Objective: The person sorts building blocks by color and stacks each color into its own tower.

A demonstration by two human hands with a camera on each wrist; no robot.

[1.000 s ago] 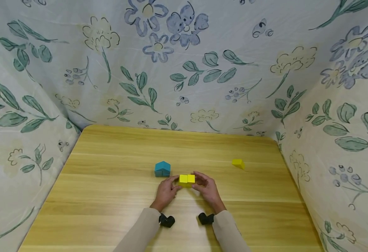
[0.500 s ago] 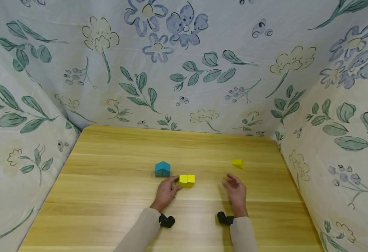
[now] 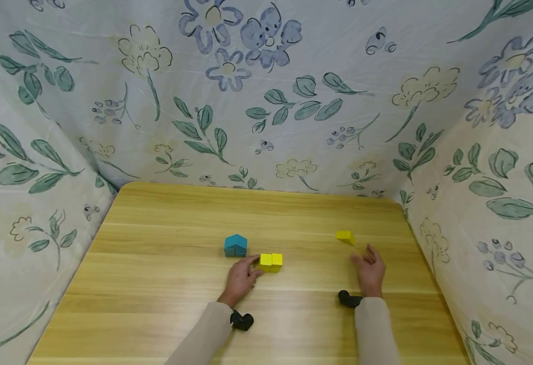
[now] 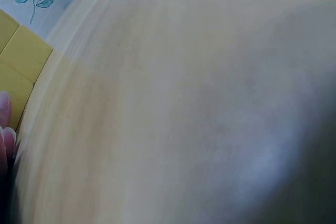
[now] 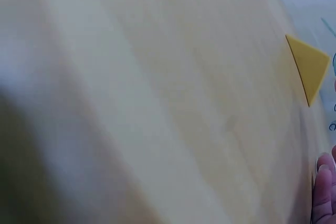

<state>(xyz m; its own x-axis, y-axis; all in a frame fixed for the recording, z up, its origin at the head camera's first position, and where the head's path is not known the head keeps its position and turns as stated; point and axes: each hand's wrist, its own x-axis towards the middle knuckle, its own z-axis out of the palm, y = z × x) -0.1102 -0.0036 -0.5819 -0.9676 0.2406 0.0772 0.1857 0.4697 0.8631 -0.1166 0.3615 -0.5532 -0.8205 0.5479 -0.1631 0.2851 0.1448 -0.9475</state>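
Observation:
Yellow blocks [image 3: 271, 262] stand together near the middle of the table, two tops side by side, with seams on their faces in the left wrist view. My left hand [image 3: 239, 280] holds them at their left end, index finger toward the back corner and thumb at the front. In the left wrist view its fingertips [image 4: 6, 109] overlap the lowest block. My right hand [image 3: 370, 271] is at the right, fingers loosely bent, with nothing in them. Just beyond it lies a yellow triangular block [image 3: 345, 237], its slanted side [image 5: 308, 69] seen in the right wrist view.
A blue house-shaped group of blocks [image 3: 235, 245] stands behind and left of the left hand. The wooden table [image 3: 157, 284] ends at floral cloth walls [image 3: 266, 126] at the back and sides. Black wrist cameras [image 3: 241, 320] sit on both wrists.
My right hand has let go of the yellow blocks' right end and moved right, toward the yellow triangular block. My left hand stays at the left end of the yellow blocks.

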